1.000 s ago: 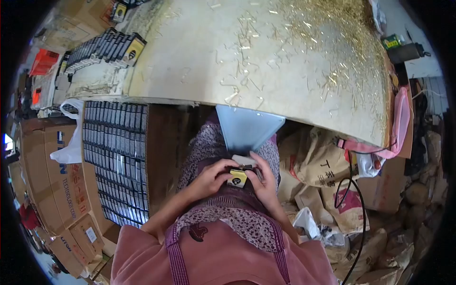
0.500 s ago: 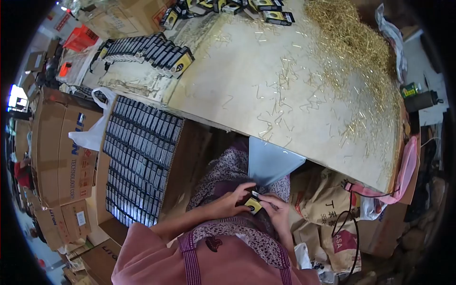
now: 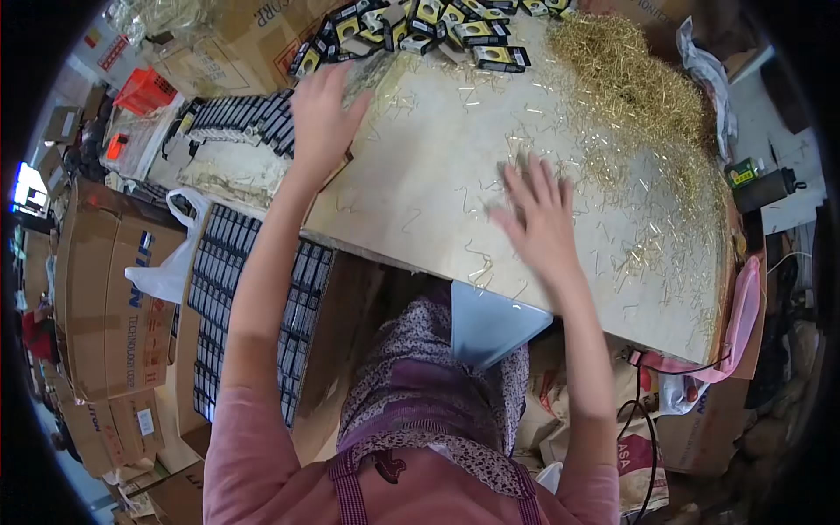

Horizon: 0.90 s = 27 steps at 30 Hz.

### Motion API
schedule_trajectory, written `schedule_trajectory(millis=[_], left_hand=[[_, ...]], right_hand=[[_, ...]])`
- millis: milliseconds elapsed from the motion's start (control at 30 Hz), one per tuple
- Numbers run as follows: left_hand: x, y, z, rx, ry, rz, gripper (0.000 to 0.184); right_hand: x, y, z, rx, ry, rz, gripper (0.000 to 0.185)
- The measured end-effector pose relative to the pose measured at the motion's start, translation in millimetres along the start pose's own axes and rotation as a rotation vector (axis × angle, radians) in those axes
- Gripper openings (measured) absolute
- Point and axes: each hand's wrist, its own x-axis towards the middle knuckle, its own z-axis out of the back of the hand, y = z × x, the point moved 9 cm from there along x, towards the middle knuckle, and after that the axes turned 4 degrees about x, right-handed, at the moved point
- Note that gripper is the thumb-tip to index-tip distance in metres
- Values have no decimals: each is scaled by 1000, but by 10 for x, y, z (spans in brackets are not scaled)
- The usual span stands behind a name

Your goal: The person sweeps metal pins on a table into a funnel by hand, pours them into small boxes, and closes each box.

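Note:
My left hand (image 3: 322,114) is stretched out with fingers apart, over the table's back left, at the right end of a row of black boxes (image 3: 236,115). Nothing shows in it. Over the middle of the table (image 3: 411,192) my right hand (image 3: 541,210) is spread and empty, with thin golden wire pieces (image 3: 479,262) around it. Black-and-yellow boxes (image 3: 420,24) lie in a loose heap at the table's back edge, just beyond my left hand. A large pile of golden wire pieces (image 3: 643,79) is at the back right.
Below the table's left edge stands an open carton packed with rows of black boxes (image 3: 223,289). A white plastic bag (image 3: 166,267) hangs at its side. A light blue panel (image 3: 494,324) slopes from the front edge. A dark bottle (image 3: 770,188) stands far right.
Both hands have moved from my lap up over the table and opened. The small black-and-yellow box they held is no longer in them. The view shows more of the table's back.

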Motion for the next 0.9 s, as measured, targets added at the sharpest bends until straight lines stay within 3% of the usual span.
schedule_trajectory(millis=[67, 133, 167, 233, 300, 367, 400, 467, 533, 567, 633, 700, 733, 800, 900], left_hand=[[321, 149, -354, -51, 113, 35, 28], [497, 239, -639, -32, 112, -60, 32], [561, 206, -646, -39, 101, -68, 32], [649, 367, -812, 88, 266, 170, 35], [641, 511, -955, 214, 438, 407, 38], [618, 761, -1155, 173, 419, 539, 47], [629, 737, -1141, 162, 426, 533, 47], [547, 788, -1117, 42, 442, 707, 44], [389, 1123, -1616, -282, 481, 810, 42], [405, 1224, -1703, -289, 497, 809, 42], [546, 1285, -1625, -275, 250, 628, 40], [711, 685, -699, -400, 20, 586, 39], [619, 668, -603, -401, 33, 590, 39], [532, 473, -448, -760, 37, 383, 33], [329, 17, 176, -1141, 259, 353, 28]], right_hand=[[222, -163, 42, -128, -75, 21, 45], [270, -738, 110, -219, 59, -499, 38], [252, -784, 128, -143, 51, -513, 34], [126, -798, 191, -74, 32, -534, 31], [73, -400, 189, 87, 96, -135, 28], [-50, -425, 239, 104, 58, -174, 28], [-116, -457, 277, 129, 23, -206, 28], [-240, -541, 354, 172, -46, -280, 28], [-310, -532, 353, 176, -28, -272, 28], [-316, -499, 343, 193, -19, -241, 27], [-348, -396, 319, 229, 5, -178, 26], [-382, -312, 294, 232, 30, -150, 28], [-401, -240, 274, 240, 47, -114, 30], [-445, -94, 232, 258, 83, -45, 35], [-423, -167, 261, 140, -18, -156, 40]])
